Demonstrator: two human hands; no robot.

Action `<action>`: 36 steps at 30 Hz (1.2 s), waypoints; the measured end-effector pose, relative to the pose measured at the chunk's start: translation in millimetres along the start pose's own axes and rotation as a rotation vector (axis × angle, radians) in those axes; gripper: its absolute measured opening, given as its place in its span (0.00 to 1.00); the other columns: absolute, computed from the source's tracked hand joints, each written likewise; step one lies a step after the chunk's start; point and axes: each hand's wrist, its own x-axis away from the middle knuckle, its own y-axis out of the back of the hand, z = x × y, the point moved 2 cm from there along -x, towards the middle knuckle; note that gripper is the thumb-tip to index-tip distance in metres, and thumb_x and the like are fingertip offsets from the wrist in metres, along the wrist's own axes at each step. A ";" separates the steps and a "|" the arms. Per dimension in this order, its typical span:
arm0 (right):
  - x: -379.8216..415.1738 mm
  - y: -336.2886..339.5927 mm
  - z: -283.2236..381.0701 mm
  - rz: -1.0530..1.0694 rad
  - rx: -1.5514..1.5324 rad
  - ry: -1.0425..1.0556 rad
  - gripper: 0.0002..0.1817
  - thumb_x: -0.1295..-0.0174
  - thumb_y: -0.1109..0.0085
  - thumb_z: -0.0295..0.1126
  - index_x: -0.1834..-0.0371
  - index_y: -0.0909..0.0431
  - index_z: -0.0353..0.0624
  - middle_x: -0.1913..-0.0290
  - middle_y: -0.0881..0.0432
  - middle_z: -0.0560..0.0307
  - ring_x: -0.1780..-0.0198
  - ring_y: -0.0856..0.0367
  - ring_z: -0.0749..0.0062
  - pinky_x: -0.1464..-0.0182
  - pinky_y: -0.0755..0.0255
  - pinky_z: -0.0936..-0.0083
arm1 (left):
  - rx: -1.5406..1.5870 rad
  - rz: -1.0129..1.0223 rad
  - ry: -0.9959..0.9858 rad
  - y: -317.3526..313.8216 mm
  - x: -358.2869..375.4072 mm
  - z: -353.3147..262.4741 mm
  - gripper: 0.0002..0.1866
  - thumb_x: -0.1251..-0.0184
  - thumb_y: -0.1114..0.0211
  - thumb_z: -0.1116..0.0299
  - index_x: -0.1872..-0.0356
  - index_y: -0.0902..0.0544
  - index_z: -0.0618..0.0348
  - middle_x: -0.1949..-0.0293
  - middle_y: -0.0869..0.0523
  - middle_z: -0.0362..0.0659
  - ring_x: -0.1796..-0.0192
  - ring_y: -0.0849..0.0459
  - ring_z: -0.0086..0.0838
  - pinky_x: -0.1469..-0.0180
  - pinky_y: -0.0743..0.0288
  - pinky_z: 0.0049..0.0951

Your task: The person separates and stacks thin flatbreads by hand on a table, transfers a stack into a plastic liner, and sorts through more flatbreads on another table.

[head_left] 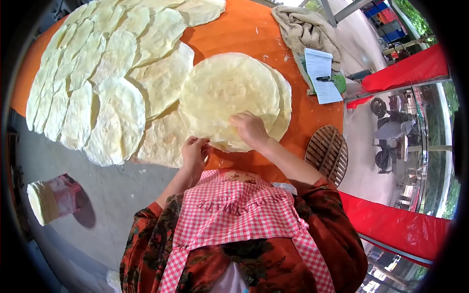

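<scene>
A pile of large, thin round flatbreads (229, 83) lies before me on the orange table top (234, 24). My left hand (195, 152) is at the pile's near left edge, its fingers closed on the rim of a flatbread. My right hand (250, 129) rests on the near right part of the top flatbread, fingers curled in against its surface; whether they pinch a fold of it is hidden. Left of the pile, many more flatbreads (117, 117) are laid out in overlapping rows, some hanging past the table's edge.
At the right stand a slatted round wooden board (328, 154), a notepad with a pen (322, 78) and a crumpled cloth (308, 29). A stool with a pale seat (44, 202) is on the grey floor at left. Red-covered rails (400, 224) run along the right.
</scene>
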 end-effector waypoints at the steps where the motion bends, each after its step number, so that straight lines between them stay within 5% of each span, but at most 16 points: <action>1: 5.6 -4.3 5.3 -0.012 0.010 0.038 0.08 0.46 0.49 0.27 0.65 0.22 0.40 0.60 0.18 0.50 0.56 0.21 0.55 0.56 0.25 0.63 | -0.009 -0.008 0.019 -0.2 1.3 0.4 0.07 0.40 0.39 0.80 0.65 0.28 0.60 0.69 0.20 0.44 0.72 0.21 0.28 0.71 0.26 0.25; 6: 22.6 -18.4 40.1 -0.124 0.212 0.123 0.13 0.43 0.44 0.31 0.57 0.23 0.37 0.51 0.21 0.49 0.47 0.25 0.54 0.49 0.28 0.66 | -0.002 0.047 -0.030 -10.2 -5.6 -5.1 0.03 0.38 0.44 0.79 0.65 0.26 0.60 0.66 0.19 0.43 0.66 0.21 0.28 0.61 0.22 0.30; 8: 24.4 -22.5 33.9 -0.094 0.188 0.053 0.17 0.44 0.42 0.32 0.50 0.22 0.40 0.54 0.19 0.47 0.52 0.20 0.54 0.54 0.25 0.66 | 0.047 0.201 -0.036 -13.8 -10.0 -13.4 0.03 0.37 0.45 0.78 0.64 0.26 0.60 0.65 0.20 0.43 0.62 0.20 0.30 0.54 0.22 0.34; 12: -16.5 -3.8 -45.7 0.099 -0.017 -0.276 0.13 0.44 0.45 0.27 0.56 0.18 0.40 0.67 0.16 0.45 0.64 0.16 0.52 0.63 0.24 0.62 | 0.103 0.316 -0.099 -52.5 11.2 -60.8 0.05 0.35 0.47 0.76 0.60 0.25 0.58 0.61 0.17 0.44 0.54 0.18 0.36 0.41 0.25 0.40; 14: -54.5 88.4 -27.2 -0.215 0.072 -0.126 0.10 0.45 0.48 0.24 0.63 0.18 0.38 0.70 0.17 0.45 0.65 0.17 0.50 0.63 0.24 0.62 | 0.142 0.184 -0.167 -24.8 -8.9 -62.0 0.06 0.34 0.47 0.78 0.58 0.26 0.62 0.57 0.18 0.50 0.53 0.18 0.38 0.42 0.24 0.39; 16: -64.4 152.5 11.4 -0.218 0.173 0.015 0.11 0.47 0.49 0.22 0.63 0.18 0.40 0.67 0.16 0.47 0.65 0.17 0.51 0.64 0.24 0.62 | 0.124 0.178 -0.057 9.5 -25.7 -38.0 0.07 0.32 0.47 0.76 0.56 0.26 0.64 0.55 0.19 0.54 0.50 0.18 0.41 0.43 0.24 0.40; 19: -38.0 150.3 29.9 -0.222 0.323 0.159 0.13 0.50 0.49 0.22 0.62 0.18 0.41 0.64 0.16 0.49 0.62 0.18 0.53 0.62 0.24 0.63 | 0.082 0.182 0.161 3.0 11.2 -9.6 0.08 0.31 0.48 0.76 0.55 0.27 0.67 0.55 0.19 0.54 0.48 0.18 0.42 0.42 0.23 0.40; 24: 39.3 23.3 -41.8 0.171 0.326 -0.037 0.10 0.52 0.46 0.25 0.66 0.20 0.46 0.60 0.18 0.57 0.54 0.21 0.56 0.63 0.25 0.63 | 0.012 0.246 0.161 -30.6 36.1 16.1 0.13 0.31 0.48 0.77 0.48 0.30 0.69 0.47 0.23 0.55 0.43 0.21 0.45 0.40 0.23 0.39; 27: 64.6 -5.6 -70.1 0.028 0.151 0.048 0.10 0.51 0.46 0.25 0.66 0.19 0.45 0.63 0.18 0.57 0.57 0.20 0.55 0.61 0.25 0.62 | -0.067 0.102 -0.068 -30.7 31.7 18.1 0.16 0.32 0.49 0.79 0.44 0.31 0.68 0.45 0.26 0.52 0.43 0.22 0.40 0.41 0.23 0.34; 29: 55.0 13.7 -73.5 0.065 0.053 -0.161 0.11 0.50 0.46 0.22 0.62 0.19 0.40 0.61 0.16 0.52 0.58 0.19 0.51 0.58 0.25 0.63 | -0.084 0.038 -0.218 -27.9 23.7 18.6 0.20 0.33 0.48 0.79 0.40 0.33 0.68 0.42 0.29 0.51 0.42 0.24 0.37 0.42 0.24 0.32; 36: 58.5 15.8 -107.1 0.067 -0.275 -0.478 0.12 0.40 0.47 0.28 0.56 0.18 0.40 0.63 0.17 0.40 0.58 0.19 0.47 0.54 0.26 0.59 | -0.358 -0.126 -0.254 -41.8 -10.2 9.3 0.29 0.36 0.43 0.77 0.34 0.39 0.69 0.41 0.31 0.53 0.47 0.22 0.36 0.49 0.23 0.30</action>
